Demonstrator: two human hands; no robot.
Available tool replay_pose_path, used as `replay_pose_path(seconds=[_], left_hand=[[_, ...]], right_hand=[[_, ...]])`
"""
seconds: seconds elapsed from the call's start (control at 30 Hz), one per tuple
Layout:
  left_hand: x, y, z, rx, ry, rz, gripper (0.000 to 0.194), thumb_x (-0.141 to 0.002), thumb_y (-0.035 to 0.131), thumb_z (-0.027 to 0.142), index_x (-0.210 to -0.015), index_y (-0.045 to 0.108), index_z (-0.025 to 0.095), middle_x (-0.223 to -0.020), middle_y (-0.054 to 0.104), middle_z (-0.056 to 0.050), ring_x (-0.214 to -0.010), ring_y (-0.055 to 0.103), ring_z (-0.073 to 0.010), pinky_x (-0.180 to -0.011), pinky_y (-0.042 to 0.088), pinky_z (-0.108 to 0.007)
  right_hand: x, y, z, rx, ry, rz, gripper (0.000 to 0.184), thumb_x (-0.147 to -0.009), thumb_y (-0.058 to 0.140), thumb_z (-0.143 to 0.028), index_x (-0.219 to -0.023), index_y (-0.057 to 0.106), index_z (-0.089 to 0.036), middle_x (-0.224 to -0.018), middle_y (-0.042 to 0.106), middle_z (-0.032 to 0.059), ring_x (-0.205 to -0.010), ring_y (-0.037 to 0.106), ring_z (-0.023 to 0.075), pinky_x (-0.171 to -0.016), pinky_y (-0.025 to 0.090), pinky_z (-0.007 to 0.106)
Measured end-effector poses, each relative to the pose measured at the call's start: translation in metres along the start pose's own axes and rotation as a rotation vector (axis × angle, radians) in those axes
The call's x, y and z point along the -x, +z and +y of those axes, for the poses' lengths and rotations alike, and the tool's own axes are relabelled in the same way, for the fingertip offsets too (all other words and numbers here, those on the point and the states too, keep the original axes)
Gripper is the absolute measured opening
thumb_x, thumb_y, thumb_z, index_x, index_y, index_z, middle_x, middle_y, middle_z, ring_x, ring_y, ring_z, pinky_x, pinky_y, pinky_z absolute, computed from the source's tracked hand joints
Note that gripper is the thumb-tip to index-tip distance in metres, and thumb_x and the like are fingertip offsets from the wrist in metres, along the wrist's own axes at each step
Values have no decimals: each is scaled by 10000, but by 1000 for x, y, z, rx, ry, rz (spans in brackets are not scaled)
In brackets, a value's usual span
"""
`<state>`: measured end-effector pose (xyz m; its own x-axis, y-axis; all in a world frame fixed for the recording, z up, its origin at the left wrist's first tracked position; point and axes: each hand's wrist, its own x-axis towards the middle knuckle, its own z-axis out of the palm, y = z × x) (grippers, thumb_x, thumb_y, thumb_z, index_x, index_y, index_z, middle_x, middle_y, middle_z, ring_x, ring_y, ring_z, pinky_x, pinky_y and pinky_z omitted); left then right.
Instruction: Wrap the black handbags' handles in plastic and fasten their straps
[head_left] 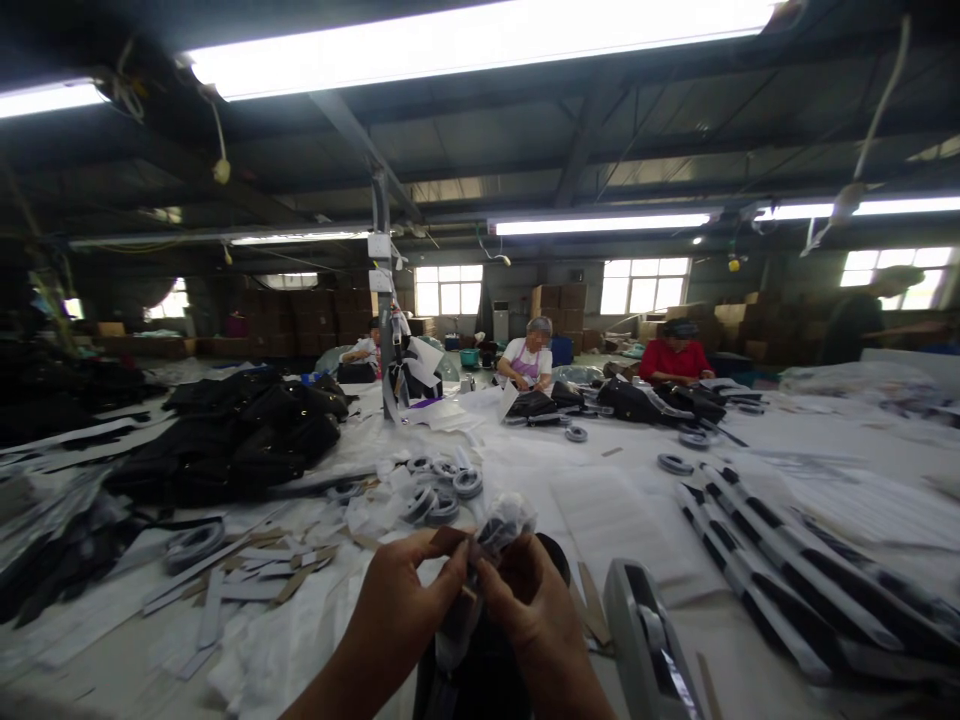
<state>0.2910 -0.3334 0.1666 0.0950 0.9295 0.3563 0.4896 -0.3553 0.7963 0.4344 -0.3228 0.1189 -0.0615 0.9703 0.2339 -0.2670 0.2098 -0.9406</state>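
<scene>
In the lower middle of the head view, my left hand [401, 605] and my right hand [544, 610] meet with fingertips pinched together. Between them is a piece wrapped in thin translucent plastic [510, 515], whose bunched end sticks up above the fingers. What lies inside the wrapping is too blurred to make out. Just below the hands is a black item [480, 675], partly hidden by them. A grey tape dispenser [646, 635] stands right beside my right hand. Rolled grey strips [442, 490] lie beyond my left hand.
Cut card strips [262, 575] and crumpled wrap litter the left side. Black bags [247, 425] are heaped at the back left. Long wrapped straps [795, 570] lie at the right. A post [386, 300] rises from the table. Several people sit or stand across it.
</scene>
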Motion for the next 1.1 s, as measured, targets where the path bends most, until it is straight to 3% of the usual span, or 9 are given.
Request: replay_pose_path(seconds=[0.1,0.3,0.53,0.67,0.8,0.9,1.1], left_hand=[[1,2,-6,-117,43,32,275,-894,564,341,-1049,765,237,-1022,784,-48,-959,720,-258,-837,555,-324],[9,11,-16,-518,314,213,279,-890,520,215,-1061,741,203,-989,778,-87,-898,724,-292,-791,575,-430],[19,19,-18,-628,453,283,343,-885,488,166,-1166,686,155,-1043,771,-109,-918,730,-277,-799,595,-409],[14,14,-17,-407,306,208,301,-898,526,252,-1131,710,205,-1063,766,-91,-980,709,-281,-867,565,-421],[2,8,-17,126,-11,24,309,-847,647,406,-1083,725,223,-1068,765,-71,-977,710,-269,-862,564,-368],[-6,8,-22,468,-134,-63,387,-795,707,437,-1087,707,184,-1036,769,-90,-950,716,-282,-801,576,-350],[-9,11,-29,520,-140,-13,436,-732,773,407,-1080,687,160,-1054,757,-122,-1027,689,-323,-906,533,-419]], right_hand=[[1,1,3,14,6,11,366,-751,761,-461,-932,617,-178,-904,717,64,-893,668,250,-775,513,310],[0,6,7,-17,-37,23,364,-766,747,-434,-990,622,-177,-886,709,59,-858,656,239,-775,520,319],[0,5,11,9,-35,46,370,-749,759,-448,-988,647,-189,-857,702,45,-840,644,235,-761,520,314],[0,0,7,-78,3,-8,346,-748,773,-443,-928,653,-173,-894,714,62,-894,650,240,-776,514,305],[-1,-7,4,-198,84,-19,391,-740,786,-455,-972,684,-158,-954,734,91,-913,671,249,-794,527,318],[-1,-10,2,-216,96,-48,478,-732,782,-499,-1062,705,-162,-1032,733,113,-989,670,291,-856,530,371],[3,-12,-9,-170,57,-192,627,-704,739,-625,-1190,683,-233,-1104,718,94,-1019,665,315,-944,499,441]])
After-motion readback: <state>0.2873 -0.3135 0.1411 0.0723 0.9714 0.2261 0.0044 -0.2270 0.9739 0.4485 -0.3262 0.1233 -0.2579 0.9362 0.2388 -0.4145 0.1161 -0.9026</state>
